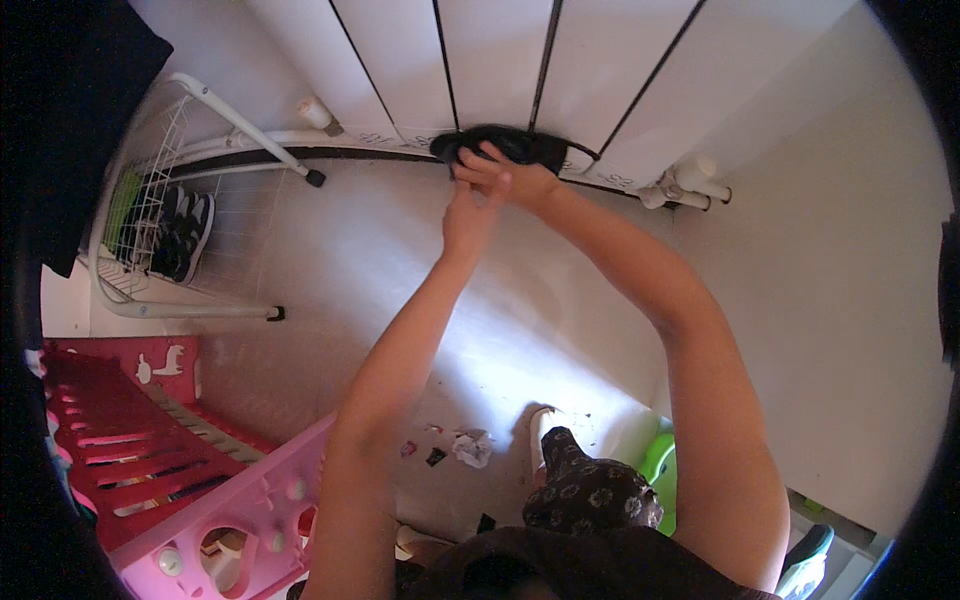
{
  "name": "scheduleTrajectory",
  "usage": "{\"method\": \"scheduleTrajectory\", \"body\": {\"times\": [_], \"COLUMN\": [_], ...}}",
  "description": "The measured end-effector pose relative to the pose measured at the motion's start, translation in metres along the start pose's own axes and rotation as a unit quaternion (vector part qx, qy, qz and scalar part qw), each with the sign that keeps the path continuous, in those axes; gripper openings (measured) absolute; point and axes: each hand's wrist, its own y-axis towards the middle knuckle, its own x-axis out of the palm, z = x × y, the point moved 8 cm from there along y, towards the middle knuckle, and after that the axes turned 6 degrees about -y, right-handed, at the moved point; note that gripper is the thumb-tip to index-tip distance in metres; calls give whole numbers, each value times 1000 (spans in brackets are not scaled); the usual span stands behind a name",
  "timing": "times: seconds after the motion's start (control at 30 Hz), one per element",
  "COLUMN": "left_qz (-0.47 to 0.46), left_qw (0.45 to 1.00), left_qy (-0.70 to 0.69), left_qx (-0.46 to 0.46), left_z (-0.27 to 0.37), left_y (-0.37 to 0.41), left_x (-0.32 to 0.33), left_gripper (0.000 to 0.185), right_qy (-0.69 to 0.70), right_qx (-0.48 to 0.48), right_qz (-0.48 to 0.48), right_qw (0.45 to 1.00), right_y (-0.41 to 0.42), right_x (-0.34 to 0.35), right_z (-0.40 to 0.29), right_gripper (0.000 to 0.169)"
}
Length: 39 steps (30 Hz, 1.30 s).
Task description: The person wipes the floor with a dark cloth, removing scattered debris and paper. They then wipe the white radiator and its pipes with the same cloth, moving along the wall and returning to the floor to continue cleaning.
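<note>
A black fabric item with a thin cord or strap looping to its right lies against the lower end of a white panel radiator. My right hand lies over its near side, fingers bent onto the fabric. My left hand is just below, its fingertips close to the right hand's fingers and the fabric's lower edge. The two hands overlap, so the left hand's grip is partly hidden. What the fabric item is exactly cannot be made out.
At left, a white metal rack holds black-and-white sneakers. Red slatted plastic and a pink plastic panel stand lower left. Crumpled litter lies on the floor. Pipe fittings jut out at right; something green is beside my leg.
</note>
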Motion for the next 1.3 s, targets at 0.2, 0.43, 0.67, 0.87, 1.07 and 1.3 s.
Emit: {"method": "scheduleTrajectory", "body": {"times": [0.2,0.43,0.67,0.87,1.07,1.3], "left_qz": [-128,-276,-313,-447,-428,-418], "left_qw": [991,940,914,870,873,855], "left_qy": [22,123,60,-38,-171,-260], "left_qx": [39,161,251,204,161,-161], "left_z": [17,71,82,105,130,77], "left_y": [-24,-85,-138,-168,-144,-90], "left_x": [70,118,178,247,299,338], "left_gripper": [85,88,76,67,68,68], "right_qy": [37,53,460,294,84,-14], "right_qx": [198,467,774,825,785,795], "right_qz": [70,5,298,319,197,-56], "right_qw": [977,883,318,363,580,604], "right_y": [-97,-199,-360,-430,-392,-375], "right_x": [-22,-66,-67,-75,-82,-13], "right_z": [22,28,-2,46,96,126], "right_gripper": [38,43,37,46,39,48]}}
